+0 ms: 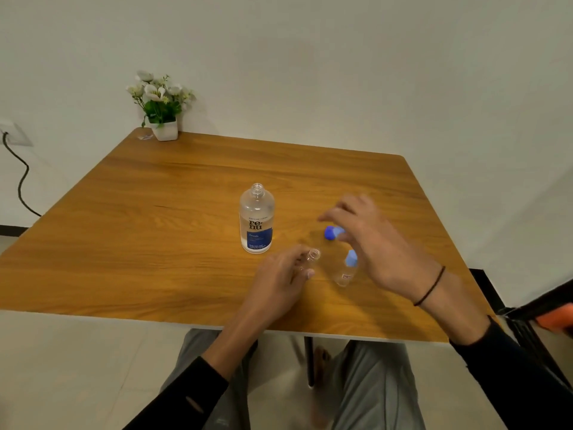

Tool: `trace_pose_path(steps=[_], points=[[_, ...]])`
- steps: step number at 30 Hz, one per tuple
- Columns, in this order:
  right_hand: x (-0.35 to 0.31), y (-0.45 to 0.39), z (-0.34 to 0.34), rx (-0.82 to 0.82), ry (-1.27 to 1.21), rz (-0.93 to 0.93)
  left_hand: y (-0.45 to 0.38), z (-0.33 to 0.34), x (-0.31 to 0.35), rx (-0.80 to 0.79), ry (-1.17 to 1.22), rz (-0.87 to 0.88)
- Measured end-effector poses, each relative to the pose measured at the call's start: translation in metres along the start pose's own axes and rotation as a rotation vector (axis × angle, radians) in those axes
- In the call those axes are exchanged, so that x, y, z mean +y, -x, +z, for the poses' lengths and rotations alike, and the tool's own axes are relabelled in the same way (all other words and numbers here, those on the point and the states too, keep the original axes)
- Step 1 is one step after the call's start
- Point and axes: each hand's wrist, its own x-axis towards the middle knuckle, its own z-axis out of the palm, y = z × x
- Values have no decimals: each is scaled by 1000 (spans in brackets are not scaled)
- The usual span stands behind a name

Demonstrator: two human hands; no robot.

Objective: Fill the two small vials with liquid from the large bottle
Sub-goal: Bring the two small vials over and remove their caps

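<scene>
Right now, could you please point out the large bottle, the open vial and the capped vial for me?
large bottle [256,223]: head view, on its label.
open vial [313,254]: head view, on its bare neck.
capped vial [345,274]: head view, on its clear body.

Wooden table [173,193], pale wall [341,57], tiled floor [77,367].

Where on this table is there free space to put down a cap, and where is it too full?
Free: the wide wood left of the large bottle, toward the flower pot, and the table strip behind the bottle. Crowded: the patch right of the bottle, where the left hand holds the open vial, beside the capped vial, blue cap and right hand.
</scene>
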Motion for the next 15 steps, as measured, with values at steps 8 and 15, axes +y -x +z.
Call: trace_pose_path(steps=[8, 15], points=[[110, -2, 62, -106, -245, 377, -38, 19, -1, 23, 96, -87], [101, 19, 55, -41, -243, 379, -1, 12, 2, 205, 13, -60]])
